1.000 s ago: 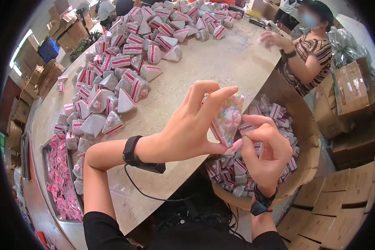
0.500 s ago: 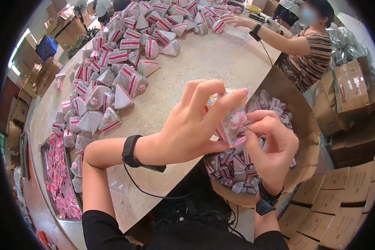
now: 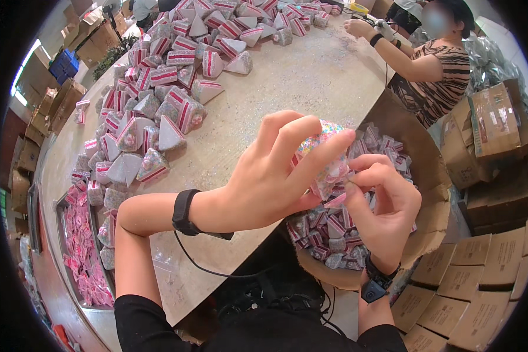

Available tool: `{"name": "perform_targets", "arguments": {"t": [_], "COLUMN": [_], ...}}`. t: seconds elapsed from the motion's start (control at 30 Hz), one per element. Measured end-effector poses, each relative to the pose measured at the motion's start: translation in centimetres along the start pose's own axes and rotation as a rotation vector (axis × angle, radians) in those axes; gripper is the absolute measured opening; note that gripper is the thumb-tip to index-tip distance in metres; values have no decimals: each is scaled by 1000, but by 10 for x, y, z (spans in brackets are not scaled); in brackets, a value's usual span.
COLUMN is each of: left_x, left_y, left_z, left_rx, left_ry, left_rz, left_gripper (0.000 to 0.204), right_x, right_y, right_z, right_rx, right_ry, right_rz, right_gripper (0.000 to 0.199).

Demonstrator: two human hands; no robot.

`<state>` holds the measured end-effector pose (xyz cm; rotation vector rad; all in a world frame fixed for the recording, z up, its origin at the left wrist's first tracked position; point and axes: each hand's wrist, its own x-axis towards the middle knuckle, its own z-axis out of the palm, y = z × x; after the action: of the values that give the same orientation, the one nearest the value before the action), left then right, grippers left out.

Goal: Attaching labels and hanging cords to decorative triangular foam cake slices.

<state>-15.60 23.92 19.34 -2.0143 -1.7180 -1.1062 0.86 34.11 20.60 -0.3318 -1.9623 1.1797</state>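
My left hand point(image 3: 273, 170) is wrapped round a wedge-shaped toy cake slice point(image 3: 333, 164) covered in coloured sprinkles, holding it over the table's edge. My right hand point(image 3: 387, 202) is closed in a pinch at the slice's lower right corner. Its thumb and forefinger hide most of what they grip there. A small pink piece point(image 3: 337, 201) shows just below the slice, beside the right thumb. Under both hands, similar slices point(image 3: 336, 227) with red-pink stripes fill a large open carton point(image 3: 435, 220).
A long heap of cake slices point(image 3: 176, 58) covers the table's point(image 3: 217, 141) far and left parts. A metal tray point(image 3: 108, 276) of pink packets stands at the left. Cardboard boxes point(image 3: 472, 276) are stacked at the right. Another person point(image 3: 431, 70) works across the table's right edge.
The slice has turned slightly in my left hand, and the pink piece has tilted. My right hand keeps its pinch. The other person's hand has drawn back from the heap.
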Motion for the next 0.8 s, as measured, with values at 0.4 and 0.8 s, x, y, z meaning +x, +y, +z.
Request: {"name": "perform_targets", "arguments": {"t": [0.4, 0.8], "left_x": [-9, -8], "left_y": [-4, 4], "left_z": [19, 8], "left_rx": [374, 89], "left_ry": [185, -131], "left_rz": [280, 68], "left_gripper": [77, 92], "right_x": [-8, -1], "right_y": [-5, 5], "right_z": [-1, -13], "right_rx": [-124, -137], "right_ry": [-13, -197], "right_rz": [120, 192], "right_gripper": [8, 3]}}
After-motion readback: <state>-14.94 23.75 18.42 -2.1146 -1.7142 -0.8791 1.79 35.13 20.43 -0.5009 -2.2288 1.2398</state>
